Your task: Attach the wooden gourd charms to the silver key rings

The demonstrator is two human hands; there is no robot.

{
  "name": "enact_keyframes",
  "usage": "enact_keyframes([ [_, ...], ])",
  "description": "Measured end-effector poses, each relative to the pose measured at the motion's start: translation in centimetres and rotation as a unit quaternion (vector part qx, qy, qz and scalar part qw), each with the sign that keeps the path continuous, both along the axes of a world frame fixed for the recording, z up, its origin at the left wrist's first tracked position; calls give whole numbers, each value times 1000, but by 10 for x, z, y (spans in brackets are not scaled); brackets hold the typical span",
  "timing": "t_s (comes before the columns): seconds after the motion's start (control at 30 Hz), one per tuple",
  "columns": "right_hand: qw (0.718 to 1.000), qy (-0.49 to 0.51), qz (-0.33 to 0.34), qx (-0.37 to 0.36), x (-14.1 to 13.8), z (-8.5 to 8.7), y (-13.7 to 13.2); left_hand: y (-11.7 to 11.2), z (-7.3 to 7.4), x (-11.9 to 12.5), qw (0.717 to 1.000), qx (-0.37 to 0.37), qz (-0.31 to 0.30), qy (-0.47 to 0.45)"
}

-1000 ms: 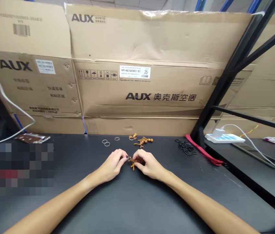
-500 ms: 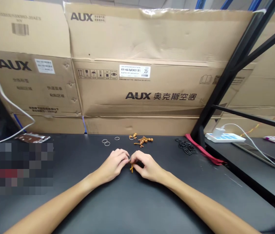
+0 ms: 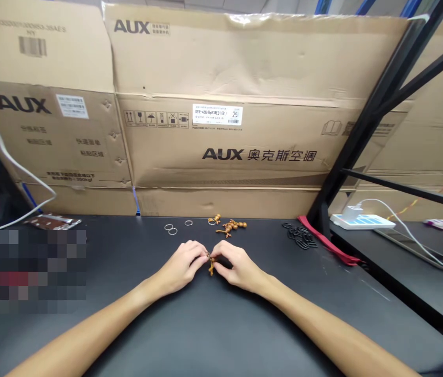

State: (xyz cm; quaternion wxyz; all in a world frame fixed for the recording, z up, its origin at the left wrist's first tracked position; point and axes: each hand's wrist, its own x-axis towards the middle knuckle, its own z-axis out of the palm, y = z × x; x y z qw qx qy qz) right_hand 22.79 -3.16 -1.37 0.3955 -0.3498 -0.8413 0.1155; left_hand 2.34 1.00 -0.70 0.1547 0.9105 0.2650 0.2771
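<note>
left hand (image 3: 180,266) fingers (image 3: 202,252) clenched on small metal ring (image 3: 208,256), right hand (image 3: 239,268) fingers (image 3: 217,253) grasping wooden bead charm (image 3: 211,268) over black table (image 3: 221,324); more charms (image 3: 231,226) and rings (image 3: 170,229) far

on bench (image 3: 308,298) | metal rings (image 3: 170,229) left | apparently bead charms (image 3: 227,226) middle | black rings (image 3: 299,236) right

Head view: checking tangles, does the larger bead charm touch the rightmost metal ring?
Apart: head view shows black tabletop between the bead charm and metal ring.

Flattened AUX cartons (image 3: 221,141) (creased) back a black workbench (image 3: 323,309), beside what looks like steel racking (image 3: 378,99).
</note>
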Motion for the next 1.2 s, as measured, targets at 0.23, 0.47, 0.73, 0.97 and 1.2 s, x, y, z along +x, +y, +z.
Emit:
enact_keyframes([
  [0.23,998,27,-65,4,1,-4,4,-1,1,0,999,-8,15,-31],
  [0.47,995,4,-100,21,-3,-8,3,-3,6,0,998,-28,12,-59],
  [0.73,996,7,-70,55,-6,-8,1,-2,9,0,997,-48,21,-49],
  [0.97,993,33,-47,106,-9,-4,-1,-1,9,1,998,-59,21,-27],
  [1.2,991,20,-56,121,-11,-5,0,-2,9,0,996,-80,30,-22],
])
